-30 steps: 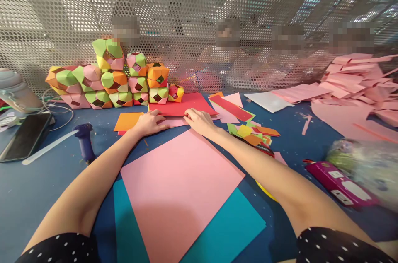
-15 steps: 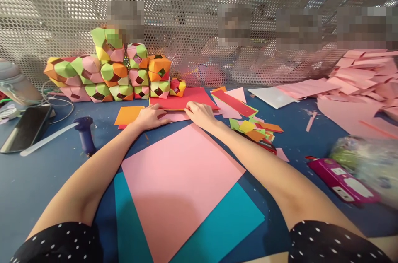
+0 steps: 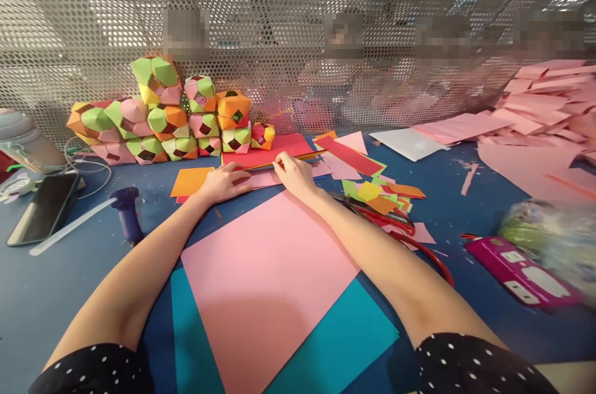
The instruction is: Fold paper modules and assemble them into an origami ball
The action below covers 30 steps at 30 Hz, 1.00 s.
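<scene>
At the far side of the large pink sheet [image 3: 274, 270], my left hand [image 3: 226, 183] rests with its fingers stretched out over the near edge of a stack of coloured paper. My right hand [image 3: 295, 178] pinches the front edge of the red paper [image 3: 288, 144], where yellow and orange layers show beneath and the edge lifts slightly. Under and between both hands lies a pink strip of paper [image 3: 265, 179]. Beside my left hand are orange squares [image 3: 189, 182]. Beneath the pink sheet, teal paper [image 3: 344, 338] spreads on the blue table.
Folded paper balls [image 3: 170, 121] stand stacked against the perforated metal screen [image 3: 288, 3]. Right of my arm lie red-handled scissors [image 3: 423, 251], paper scraps [image 3: 379, 195] and a magenta case [image 3: 516, 273]. Left are a phone [image 3: 44, 208] and a blue-handled tool [image 3: 126, 214]. Pink strips [image 3: 549, 102] pile up at right.
My right hand has lifted the red paper's front edge a little, baring the yellow layers. My right forearm has shifted left, so the scissors' red handles show more. My left hand stays nearly in place.
</scene>
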{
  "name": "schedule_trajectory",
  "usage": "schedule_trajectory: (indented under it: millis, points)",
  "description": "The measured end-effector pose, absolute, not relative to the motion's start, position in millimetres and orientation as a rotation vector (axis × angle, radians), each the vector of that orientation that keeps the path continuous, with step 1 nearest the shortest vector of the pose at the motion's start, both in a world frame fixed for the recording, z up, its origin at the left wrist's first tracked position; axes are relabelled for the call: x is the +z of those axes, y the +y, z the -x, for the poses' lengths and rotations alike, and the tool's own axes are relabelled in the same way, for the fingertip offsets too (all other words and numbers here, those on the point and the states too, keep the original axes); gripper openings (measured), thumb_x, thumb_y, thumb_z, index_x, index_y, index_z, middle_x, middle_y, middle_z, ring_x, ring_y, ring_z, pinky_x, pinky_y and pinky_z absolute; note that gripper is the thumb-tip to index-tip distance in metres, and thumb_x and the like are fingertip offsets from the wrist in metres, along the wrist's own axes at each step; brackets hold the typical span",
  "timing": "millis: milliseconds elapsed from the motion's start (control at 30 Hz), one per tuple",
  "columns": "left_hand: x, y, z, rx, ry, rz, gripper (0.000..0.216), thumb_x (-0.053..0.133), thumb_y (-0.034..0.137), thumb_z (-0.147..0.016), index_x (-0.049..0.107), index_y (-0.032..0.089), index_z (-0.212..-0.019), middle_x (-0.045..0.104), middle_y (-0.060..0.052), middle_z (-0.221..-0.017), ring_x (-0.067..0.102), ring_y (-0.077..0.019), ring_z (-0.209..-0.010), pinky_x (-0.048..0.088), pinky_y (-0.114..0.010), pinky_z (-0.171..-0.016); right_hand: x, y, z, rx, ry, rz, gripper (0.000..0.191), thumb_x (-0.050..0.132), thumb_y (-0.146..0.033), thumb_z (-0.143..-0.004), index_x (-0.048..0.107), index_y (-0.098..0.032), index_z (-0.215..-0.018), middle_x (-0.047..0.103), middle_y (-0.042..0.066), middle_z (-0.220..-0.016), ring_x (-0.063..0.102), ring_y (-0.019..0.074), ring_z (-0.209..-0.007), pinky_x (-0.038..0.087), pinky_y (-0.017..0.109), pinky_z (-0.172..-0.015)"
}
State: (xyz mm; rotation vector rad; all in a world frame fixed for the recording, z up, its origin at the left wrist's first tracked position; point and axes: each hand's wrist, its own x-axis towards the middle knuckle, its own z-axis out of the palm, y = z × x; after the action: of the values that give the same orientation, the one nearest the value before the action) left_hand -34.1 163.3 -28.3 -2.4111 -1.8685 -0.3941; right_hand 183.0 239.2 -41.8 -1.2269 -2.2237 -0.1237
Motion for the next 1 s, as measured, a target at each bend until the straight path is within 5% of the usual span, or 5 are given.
schedule_trajectory:
  millis: [267,500,733,1000]
  points:
    - [-28.2,163.8,37.4,-0.496,-1.865,2.377,0.048,0.039,0.056,-0.094,0.050,0.038,-0.137,0.048,-0.002,-0.142,0.057,-0.0222,-0.119,0.048,-0.033,-0.094,-50.0,238.7,-184.7,-0.157,-2.204,1.186,0.021,0.044,-0.030,-0.096,0.062,-0.019,-0.093,0.073,0.006,-0.081,0.064,0.0186,-0.068,0.026,0.025,-0.056]
    - [-31.8,169.5,39.2,-0.548,-1.887,2.350,0.042,0.033,0.042,-0.099,0.055,0.029,-0.132,0.064,-0.002,-0.125,0.063,-0.0190,-0.108,0.048,-0.029,-0.090,-54.1,236.2,-185.2,-0.197,-2.220,1.170,0.022,0.043,-0.027,-0.096,0.062,-0.018,-0.091,0.072,0.006,-0.076,0.062,0.0177,-0.066,0.026,0.025,-0.058]
    - [-32.8,173.1,38.7,-0.543,-1.987,2.265,0.040,0.031,0.043,-0.099,0.067,0.028,-0.109,0.071,-0.003,-0.111,0.067,-0.0199,-0.100,0.050,-0.028,-0.080,-58.5,237.6,-185.8,-0.231,-2.257,1.136,0.019,0.044,-0.026,-0.095,0.061,-0.017,-0.095,0.072,0.007,-0.084,0.063,0.0193,-0.072,0.030,0.027,-0.062]
    - [-28.4,175.3,34.7,-0.440,-2.077,2.137,0.039,0.029,0.044,-0.099,0.063,0.028,-0.108,0.076,-0.004,-0.096,0.070,-0.0229,-0.087,0.049,-0.030,-0.072,-51.6,233.4,-188.0,-0.305,-2.475,0.954,0.022,0.044,-0.025,-0.096,0.064,-0.017,-0.097,0.070,0.009,-0.093,0.061,0.0197,-0.083,0.033,0.029,-0.074]
